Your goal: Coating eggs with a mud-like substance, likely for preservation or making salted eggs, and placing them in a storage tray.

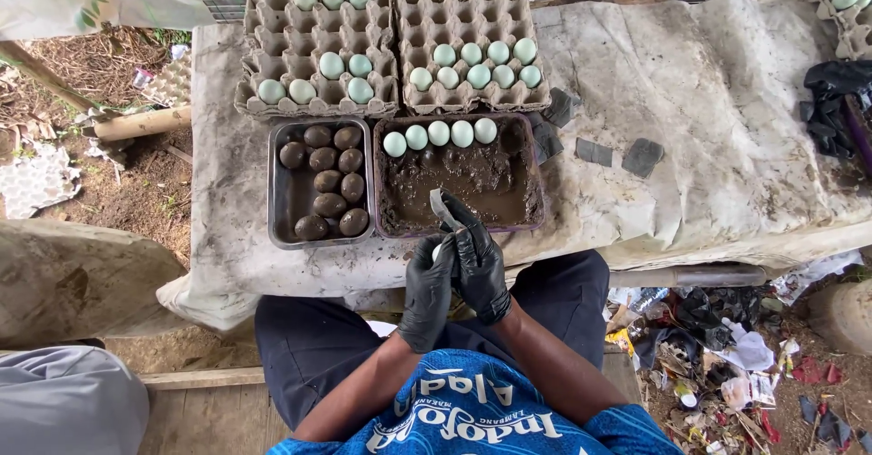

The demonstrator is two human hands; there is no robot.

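Head view, looking down on a table [727, 146] draped in stained cloth, where a seated person in black gloves works at the near edge. Far left, a metal tray [276, 192] holds a cluster of mud-coated eggs [329, 182], kept apart from the clean ones so the dark coating is not smeared. Behind it, two cardboard egg cartons [318, 101] sit side by side with pale blue-green eggs [331, 64] in their cups, close to the trays and within reach. Just right of the metal tray, a second tray [531, 173] is filled with wet brown mud [472, 187]; five clean eggs [439, 134] line its far rim, clear of the wet middle. Over this tray's near edge the left hand [427, 296] has its fingers curled closed around a pale egg [437, 252], only a sliver of it showing, cupped low so that drips would fall back toward the mud. The right hand [477, 264] presses against it, fingers pinching a small flat scraper [442, 208] that points out over the mud. Dark scraps [618, 153] lie on the cloth to the right
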